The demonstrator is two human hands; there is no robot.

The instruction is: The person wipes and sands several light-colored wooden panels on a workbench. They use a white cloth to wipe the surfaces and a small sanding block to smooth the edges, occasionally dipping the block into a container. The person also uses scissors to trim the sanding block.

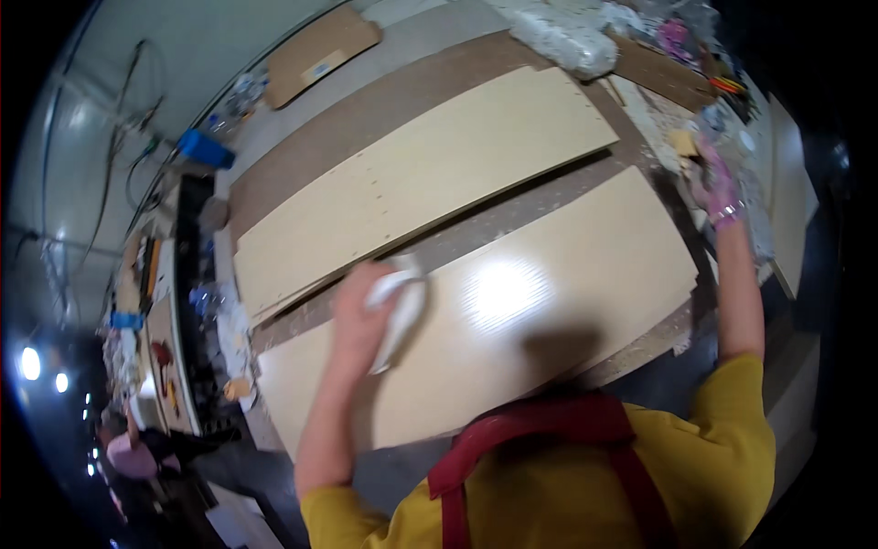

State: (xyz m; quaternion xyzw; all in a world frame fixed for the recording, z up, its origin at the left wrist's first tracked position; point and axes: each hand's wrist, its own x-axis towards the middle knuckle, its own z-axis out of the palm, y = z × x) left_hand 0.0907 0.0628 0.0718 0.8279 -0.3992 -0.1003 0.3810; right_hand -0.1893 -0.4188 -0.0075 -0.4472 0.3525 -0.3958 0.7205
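Observation:
My left hand (359, 306) is closed round a crumpled white cloth (402, 316), which lies against the near pale wooden panel (585, 247) towards its left end. A bright lamp reflection shines from the middle of that panel. Out to the right, my right hand (715, 183), pink-tinted and with a band at the wrist, reaches beside a yellow sponge-like block (682, 143). Its fingers are blurred, and I cannot tell whether they grip the block. Beyond the near panel lies a second pale panel (448, 156) with small holes, apparently stacked on another.
The panels rest on a brown worktable (384, 110). Plastic-wrapped material (567, 46) and a cardboard strip (663, 73) lie at the far right. At the far left are a cardboard piece (320, 55) and a blue box (206, 149). Another person (133, 453) is at the lower left.

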